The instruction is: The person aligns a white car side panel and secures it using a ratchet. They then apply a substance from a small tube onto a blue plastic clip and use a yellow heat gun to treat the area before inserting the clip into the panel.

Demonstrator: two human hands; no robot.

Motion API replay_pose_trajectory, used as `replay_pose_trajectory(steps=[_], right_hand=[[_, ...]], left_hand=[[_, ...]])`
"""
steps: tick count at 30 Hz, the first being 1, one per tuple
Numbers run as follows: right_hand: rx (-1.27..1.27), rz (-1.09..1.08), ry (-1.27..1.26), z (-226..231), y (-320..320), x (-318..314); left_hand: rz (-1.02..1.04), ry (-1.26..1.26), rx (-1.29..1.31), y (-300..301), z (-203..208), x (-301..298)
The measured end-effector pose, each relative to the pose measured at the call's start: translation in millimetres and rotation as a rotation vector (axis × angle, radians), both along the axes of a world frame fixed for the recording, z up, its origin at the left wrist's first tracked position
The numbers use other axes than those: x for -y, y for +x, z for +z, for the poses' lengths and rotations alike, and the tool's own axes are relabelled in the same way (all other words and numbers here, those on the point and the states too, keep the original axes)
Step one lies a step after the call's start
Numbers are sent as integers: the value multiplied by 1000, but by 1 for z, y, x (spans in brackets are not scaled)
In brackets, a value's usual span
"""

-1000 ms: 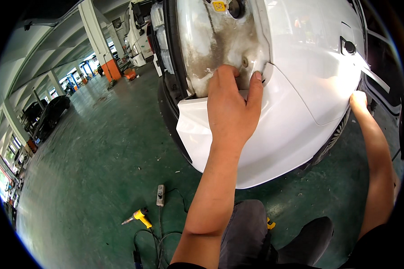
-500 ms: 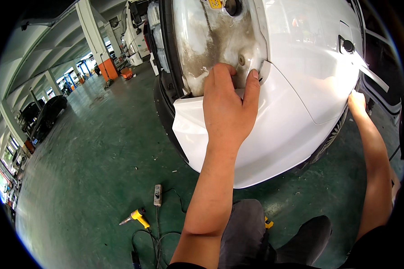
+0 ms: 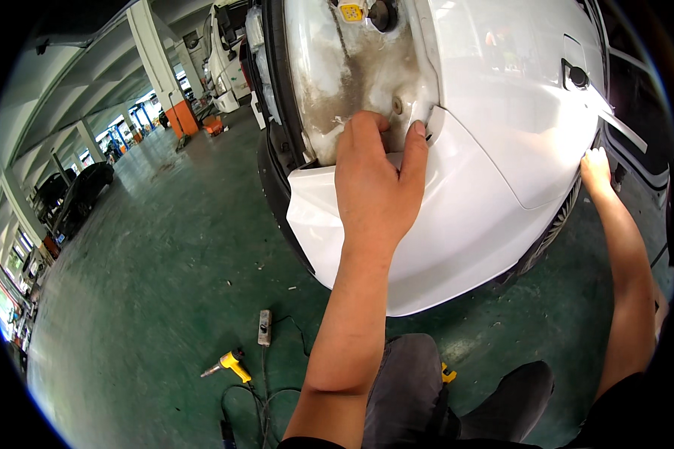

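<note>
Head view: left hand (image 3: pixel 378 185) curled, fingertips hidden; right hand (image 3: pixel 596 170), fingers unclear; can't tell either grip. Glossy white curved bumper panel (image 3: pixel 457 232) beneath left hand, left of right.

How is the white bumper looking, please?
Left hand over top edge of white bumper; right hand at wheel arch. Bumper below grimy recess. Yellow heat gun on floor, clear of both hands.

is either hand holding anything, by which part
The left hand holds the white bumper at its upper edge; the right hand is at the wheel arch, its grip unclear.
</note>
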State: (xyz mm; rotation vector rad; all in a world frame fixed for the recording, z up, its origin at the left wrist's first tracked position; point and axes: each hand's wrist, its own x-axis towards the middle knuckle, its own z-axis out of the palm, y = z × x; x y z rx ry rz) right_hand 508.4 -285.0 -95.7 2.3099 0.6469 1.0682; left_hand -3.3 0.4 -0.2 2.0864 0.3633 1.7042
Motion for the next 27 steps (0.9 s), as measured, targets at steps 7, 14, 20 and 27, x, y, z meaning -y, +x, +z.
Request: replay_pose_trajectory(steps=[7,14,20,27], right_hand=[[-55,-138,-8,4,-37,-23],[32,-225,61,-11,-26,-10],[-65,-170,-32,3,-39,-17],[-36,-57,-17,-3,-13,-11]], left_hand=[[-2,-6,4,-1,-2,-3],[17,21,12,4,-1,-2],[36,19,9,3,-4,-3],[34,12,11,3,-4,-3]])
